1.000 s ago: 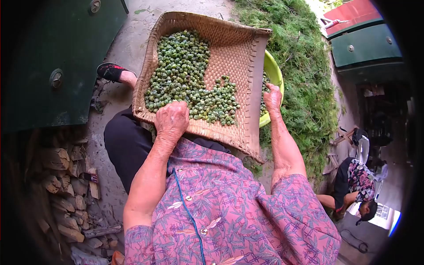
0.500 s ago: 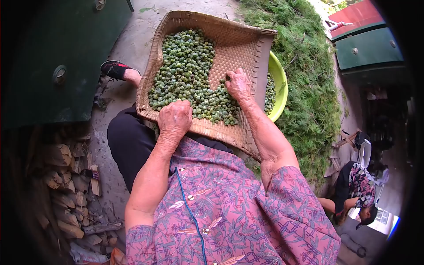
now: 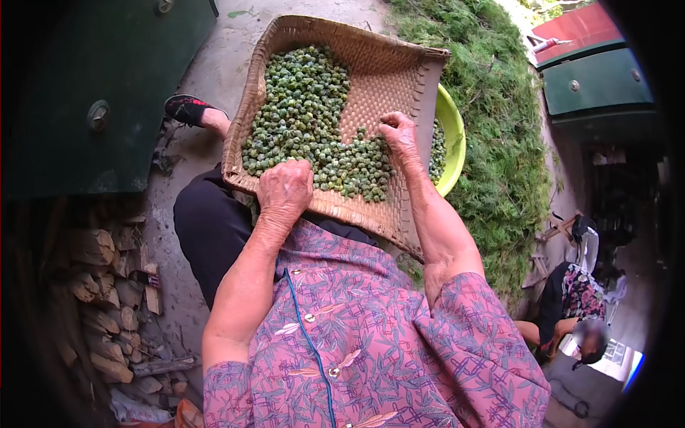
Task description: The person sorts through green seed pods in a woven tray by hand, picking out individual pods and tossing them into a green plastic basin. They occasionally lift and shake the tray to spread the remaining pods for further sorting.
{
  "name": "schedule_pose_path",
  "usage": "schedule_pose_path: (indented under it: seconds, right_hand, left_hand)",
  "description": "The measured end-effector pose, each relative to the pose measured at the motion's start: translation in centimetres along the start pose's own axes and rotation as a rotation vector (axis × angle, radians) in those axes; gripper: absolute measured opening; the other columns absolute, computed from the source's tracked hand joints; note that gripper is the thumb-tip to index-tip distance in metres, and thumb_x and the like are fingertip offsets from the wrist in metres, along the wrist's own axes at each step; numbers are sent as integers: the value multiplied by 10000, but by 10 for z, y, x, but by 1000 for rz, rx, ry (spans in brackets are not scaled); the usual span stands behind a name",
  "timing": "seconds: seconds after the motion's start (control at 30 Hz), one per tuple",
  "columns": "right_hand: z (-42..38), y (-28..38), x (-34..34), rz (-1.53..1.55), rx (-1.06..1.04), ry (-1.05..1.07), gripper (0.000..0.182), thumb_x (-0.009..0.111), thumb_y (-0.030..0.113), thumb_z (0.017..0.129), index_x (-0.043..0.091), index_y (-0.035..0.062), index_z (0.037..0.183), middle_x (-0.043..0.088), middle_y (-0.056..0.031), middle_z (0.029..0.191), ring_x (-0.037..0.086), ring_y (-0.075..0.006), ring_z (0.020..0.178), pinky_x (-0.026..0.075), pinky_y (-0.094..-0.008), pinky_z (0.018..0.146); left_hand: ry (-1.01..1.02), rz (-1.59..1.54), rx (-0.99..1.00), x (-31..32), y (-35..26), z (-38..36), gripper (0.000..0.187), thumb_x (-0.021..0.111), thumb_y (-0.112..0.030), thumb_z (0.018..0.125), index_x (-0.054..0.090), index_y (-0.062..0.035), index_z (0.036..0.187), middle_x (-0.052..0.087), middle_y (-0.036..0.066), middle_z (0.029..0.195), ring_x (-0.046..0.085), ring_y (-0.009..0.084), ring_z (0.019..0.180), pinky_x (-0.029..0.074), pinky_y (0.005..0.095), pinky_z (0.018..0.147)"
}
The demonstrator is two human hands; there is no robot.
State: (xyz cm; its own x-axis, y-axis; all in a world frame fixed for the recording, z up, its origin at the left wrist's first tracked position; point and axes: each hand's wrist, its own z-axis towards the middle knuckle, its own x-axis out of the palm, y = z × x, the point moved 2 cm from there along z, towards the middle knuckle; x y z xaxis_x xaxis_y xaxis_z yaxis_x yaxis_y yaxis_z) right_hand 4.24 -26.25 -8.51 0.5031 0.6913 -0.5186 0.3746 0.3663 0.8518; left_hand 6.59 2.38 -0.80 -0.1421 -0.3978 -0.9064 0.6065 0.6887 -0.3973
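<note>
A woven winnowing basket (image 3: 371, 85) rests tilted across my lap. Small round green fruits or cones (image 3: 303, 100) fill its left side and spread along the near side. My left hand (image 3: 285, 187) is closed in a fist at the near rim, touching the pile; its fingertips are hidden. Over the right part of the basket, at the edge of the green pieces, my right hand (image 3: 399, 134) has thumb and fingers pinched together. Whatever is between them is too small to make out. A yellow-green basin (image 3: 449, 143) with more green pieces stands partly beneath the basket's right edge.
Feathery green branches (image 3: 492, 135) cover the ground to the right. Split firewood (image 3: 107, 307) is stacked at lower left, below a dark green panel (image 3: 93, 64). Another person (image 3: 581, 299) bends over at far right. A foot in a dark shoe (image 3: 189, 110) shows left of the basket.
My right hand has drawn back to the right, away from the green pieces, with its fingers now pinched. My left hand stays at the near rim.
</note>
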Motion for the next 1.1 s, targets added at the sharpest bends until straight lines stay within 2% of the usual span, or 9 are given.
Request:
schedule_pose_path:
  seconds: [0.03, 0.2, 0.33, 0.43, 0.57, 0.77, 0.9, 1.03, 1.1]
  right_hand:
    - [0, -6, -6, 83, 92, -36, 257, 656, 119, 723, 677, 30, 963, 680, -83, 883, 627, -140, 777, 510, -293, 728]
    - [-20, 1, -61, -20, -20, -272, 320, 627, 91, 748, 650, 31, 1061, 678, -97, 887, 627, -150, 785, 509, -300, 745]
    - [-25, -40, -94, -394, -139, -405, 353, 526, 12, 734, 649, 33, 1064, 667, -155, 951, 626, -296, 927, 470, -384, 886]
    - [-29, -53, -93, -630, -249, -410, 326, 540, 21, 731, 659, 48, 1034, 651, -152, 995, 598, -319, 969, 441, -411, 917]
    - [-36, -6, -56, -551, -484, -317, 218, 575, 40, 766, 671, 51, 962, 638, -130, 950, 592, -305, 921, 451, -405, 859]
    - [-34, 18, -11, -293, -313, -81, 112, 659, 85, 762, 688, 90, 870, 617, -112, 887, 585, -288, 894, 464, -390, 793]
    - [-47, 20, -8, -490, -391, -63, 114, 708, 102, 724, 687, 111, 836, 577, -103, 816, 573, -287, 854, 457, -396, 776]
    - [-51, 13, -10, -480, -399, -30, 112, 687, 90, 740, 676, 90, 851, 590, -115, 812, 583, -292, 842, 465, -397, 767]
    - [-49, 12, -12, -274, -336, -87, 101, 648, 65, 769, 654, 58, 870, 614, -131, 812, 607, -293, 815, 478, -388, 747]
  left_hand:
    - [3, 9, -1, 0, -1, 0, 159, 630, -208, 793, 571, -76, 726, 630, 108, 755, 642, 302, 730, 514, 429, 636]
    - [9, 3, -7, 0, -1, 1, 154, 629, -210, 795, 577, -77, 737, 631, 105, 758, 643, 301, 733, 516, 429, 639]
    - [21, 12, -7, 0, 0, 1, 155, 630, -214, 797, 579, -78, 744, 632, 103, 764, 643, 301, 738, 517, 428, 642]
    - [15, 20, -1, 1, 0, 1, 159, 633, -217, 798, 578, -78, 745, 630, 103, 768, 643, 301, 739, 517, 425, 643]
    - [24, 19, -2, 0, -2, 1, 165, 634, -222, 799, 575, -78, 745, 629, 103, 769, 642, 300, 741, 517, 424, 647]
    - [-32, 1, 19, -1, 1, -1, 117, 627, -172, 782, 585, -84, 719, 623, 103, 718, 643, 282, 706, 518, 412, 637]
    - [-12, -17, 8, 0, 1, 0, 160, 608, -204, 805, 563, -73, 725, 620, 116, 746, 636, 305, 726, 511, 427, 642]
    - [-36, 14, 24, 1, 0, 0, 118, 612, -168, 784, 589, -84, 705, 625, 107, 712, 643, 285, 698, 521, 411, 631]
    - [-31, 18, 21, 0, -1, 0, 120, 610, -169, 784, 589, -83, 703, 626, 107, 711, 644, 285, 698, 521, 410, 632]
